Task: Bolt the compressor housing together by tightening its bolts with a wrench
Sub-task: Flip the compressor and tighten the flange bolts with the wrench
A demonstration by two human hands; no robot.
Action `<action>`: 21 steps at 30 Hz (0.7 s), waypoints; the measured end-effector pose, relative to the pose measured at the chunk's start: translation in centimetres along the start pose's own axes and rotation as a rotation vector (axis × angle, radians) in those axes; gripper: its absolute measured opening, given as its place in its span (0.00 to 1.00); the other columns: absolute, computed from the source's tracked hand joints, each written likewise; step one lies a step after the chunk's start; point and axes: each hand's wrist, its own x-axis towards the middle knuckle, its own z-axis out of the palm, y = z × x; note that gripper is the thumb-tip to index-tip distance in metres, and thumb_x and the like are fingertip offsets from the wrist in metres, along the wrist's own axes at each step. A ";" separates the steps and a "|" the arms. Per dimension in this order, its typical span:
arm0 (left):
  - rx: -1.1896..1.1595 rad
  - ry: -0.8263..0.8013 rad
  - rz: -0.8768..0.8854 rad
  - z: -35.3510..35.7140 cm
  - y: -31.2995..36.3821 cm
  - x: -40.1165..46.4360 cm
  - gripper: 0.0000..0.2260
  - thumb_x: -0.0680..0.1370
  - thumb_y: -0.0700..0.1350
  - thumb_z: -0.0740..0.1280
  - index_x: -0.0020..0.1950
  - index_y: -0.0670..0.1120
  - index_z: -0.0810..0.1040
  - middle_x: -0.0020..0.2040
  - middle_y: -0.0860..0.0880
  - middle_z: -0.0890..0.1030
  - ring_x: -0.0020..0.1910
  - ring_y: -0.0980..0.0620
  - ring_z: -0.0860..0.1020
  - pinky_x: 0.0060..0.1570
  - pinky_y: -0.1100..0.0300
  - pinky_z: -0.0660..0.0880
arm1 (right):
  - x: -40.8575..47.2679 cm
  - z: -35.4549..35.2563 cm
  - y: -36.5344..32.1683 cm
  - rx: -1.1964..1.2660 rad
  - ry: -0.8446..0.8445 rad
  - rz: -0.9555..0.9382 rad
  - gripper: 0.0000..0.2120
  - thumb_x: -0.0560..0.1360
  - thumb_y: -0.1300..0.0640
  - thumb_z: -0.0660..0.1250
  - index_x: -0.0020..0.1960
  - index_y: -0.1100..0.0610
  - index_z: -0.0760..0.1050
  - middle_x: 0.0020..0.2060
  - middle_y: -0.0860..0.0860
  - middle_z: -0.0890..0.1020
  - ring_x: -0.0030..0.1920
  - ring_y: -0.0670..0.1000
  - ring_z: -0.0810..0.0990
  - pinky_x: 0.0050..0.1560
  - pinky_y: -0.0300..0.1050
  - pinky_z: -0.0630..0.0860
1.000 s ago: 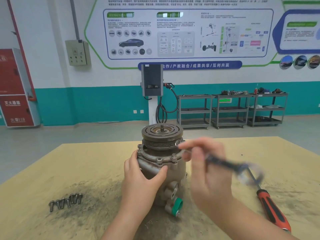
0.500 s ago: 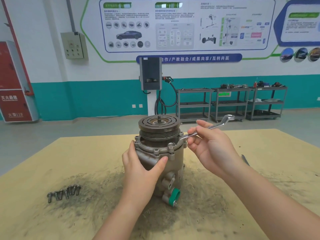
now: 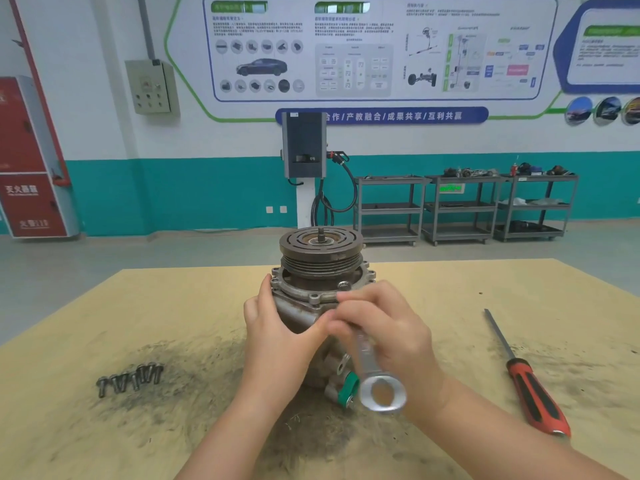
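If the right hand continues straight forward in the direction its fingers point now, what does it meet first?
Probably the compressor's flange. The right hand grips the wrench, with fingertips close to a flange bolt. Depth is unclear, so they may already touch it.

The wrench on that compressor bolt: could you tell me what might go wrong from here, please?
1. The wrench sits on a bolt at the flange edge, its working end hidden by the right hand; if it is only partly seated, it may slip and round the head.
2. The compressor stands upright, steadied only by the left hand; a hard pull could tip it.
3. The thumb lies near the wrench's path and could be pinched.
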 end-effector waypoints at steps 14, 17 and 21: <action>0.000 0.008 0.023 0.1 0.0 0.0 0.42 0.67 0.59 0.76 0.77 0.58 0.60 0.63 0.59 0.65 0.62 0.65 0.70 0.54 0.74 0.64 | 4.8 -2.5 0.4 0.804 0.382 1.008 0.14 0.81 0.70 0.52 0.55 0.51 0.63 0.31 0.55 0.82 0.26 0.51 0.77 0.31 0.43 0.74; -0.009 0.005 0.024 0.0 -0.1 0.0 0.44 0.66 0.60 0.76 0.77 0.58 0.59 0.63 0.59 0.65 0.64 0.61 0.70 0.55 0.72 0.64 | 4.7 -2.5 1.4 0.990 0.455 1.156 0.13 0.79 0.72 0.52 0.55 0.55 0.64 0.29 0.56 0.81 0.25 0.51 0.75 0.30 0.42 0.74; -0.004 0.010 0.033 0.1 0.0 0.0 0.43 0.68 0.59 0.76 0.77 0.59 0.57 0.60 0.62 0.63 0.58 0.68 0.69 0.51 0.75 0.62 | 4.8 -3.1 2.8 1.126 0.405 1.263 0.10 0.79 0.70 0.52 0.53 0.58 0.65 0.29 0.58 0.79 0.25 0.52 0.72 0.27 0.42 0.72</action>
